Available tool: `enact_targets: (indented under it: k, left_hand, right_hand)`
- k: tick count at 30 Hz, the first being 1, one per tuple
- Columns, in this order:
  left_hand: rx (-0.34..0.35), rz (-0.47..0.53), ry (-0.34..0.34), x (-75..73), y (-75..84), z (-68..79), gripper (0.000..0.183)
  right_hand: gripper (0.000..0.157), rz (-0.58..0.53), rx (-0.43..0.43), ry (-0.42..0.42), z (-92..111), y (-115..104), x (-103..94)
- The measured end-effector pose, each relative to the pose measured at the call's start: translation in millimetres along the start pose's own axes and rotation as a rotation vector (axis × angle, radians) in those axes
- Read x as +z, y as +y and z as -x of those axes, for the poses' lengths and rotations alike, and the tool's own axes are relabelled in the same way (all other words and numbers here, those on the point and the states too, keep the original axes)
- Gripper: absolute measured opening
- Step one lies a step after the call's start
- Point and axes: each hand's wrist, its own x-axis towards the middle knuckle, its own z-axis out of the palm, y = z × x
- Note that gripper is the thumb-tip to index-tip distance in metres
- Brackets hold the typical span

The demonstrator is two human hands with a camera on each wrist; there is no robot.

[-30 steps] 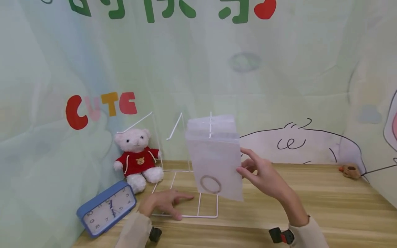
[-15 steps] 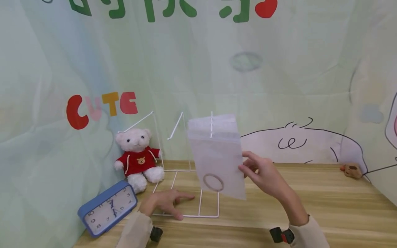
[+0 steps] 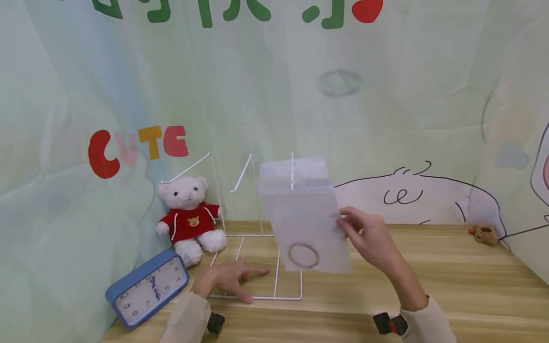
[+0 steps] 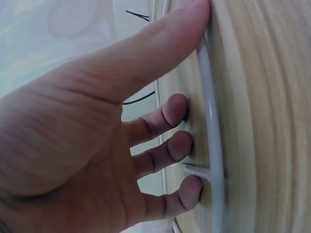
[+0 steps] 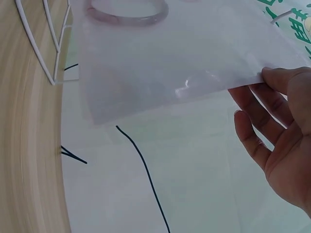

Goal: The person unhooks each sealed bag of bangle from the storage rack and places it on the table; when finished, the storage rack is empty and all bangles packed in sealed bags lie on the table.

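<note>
A frosted zip bag [image 3: 300,209] hangs from a hook [image 3: 292,171] of the white wire rack [image 3: 276,299]. A bangle [image 5: 129,20] lies inside, near its lower edge. My right hand [image 3: 369,236] pinches the bag's right side edge between thumb and fingers, also seen in the right wrist view. At the rack's base, my left hand [image 3: 229,278] rests low with index finger and thumb extended. In the left wrist view, its thumb lies along the front bar [image 4: 211,111] while the other visible fingers are slightly bent, holding nothing.
A white teddy bear [image 3: 190,219] in a red hoodie sits left of the rack. Before it leans a blue clock [image 3: 150,288]. Two more rack hooks stand left of the bag. A small brown toy [image 3: 484,234] lies far right, against the printed backdrop [image 3: 407,109].
My right hand has drawn the bag's lower part to the right, so the bag slants more and the bangle has shifted right. The left hand has stayed put.
</note>
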Motion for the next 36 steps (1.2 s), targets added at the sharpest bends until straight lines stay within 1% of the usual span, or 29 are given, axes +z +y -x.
enact_targets:
  k: [2, 5, 11, 14, 17, 23, 28, 36]
  left_hand:
    - [0.004, 0.000, -0.001, 0.3, -0.1, 0.5, 0.076]
    - [-0.007, -0.002, 0.002, 0.9, 1.1, 1.0, 0.076]
    - [-0.016, 0.008, 0.010, 1.8, 2.1, 0.3, 0.075]
    - [-0.003, 0.015, 0.006, 2.2, 2.0, 0.5, 0.075]
    - [0.012, 0.001, 0.006, 1.3, 2.3, 0.7, 0.076]
    - [0.016, -0.006, 0.005, -0.4, 1.4, 1.3, 0.076]
    - [0.002, 0.002, 0.009, 0.8, 0.3, 0.9, 0.076]
    - [-0.026, 0.006, 0.005, 1.6, -1.5, 0.0, 0.077]
  right_hand:
    - [0.014, 0.008, -0.008, 0.023, 0.0, 0.1, -1.4]
    - [0.014, 0.016, -0.013, 0.050, -0.6, -0.8, -4.3]
    - [0.014, 0.014, 0.019, 0.053, 0.3, -5.4, -10.5]
    - [0.014, 0.003, 0.028, 0.062, 1.8, -7.8, -12.7]
    - [0.014, -0.009, 0.023, 0.081, 1.2, -10.2, -14.6]
    - [0.013, -0.031, 0.026, 0.101, -1.1, -14.9, -18.0]
    - [0.013, -0.015, 0.020, 0.129, -1.3, -18.7, -20.2]
    - [0.013, 0.001, 0.008, 0.128, -0.6, -15.4, -24.0]
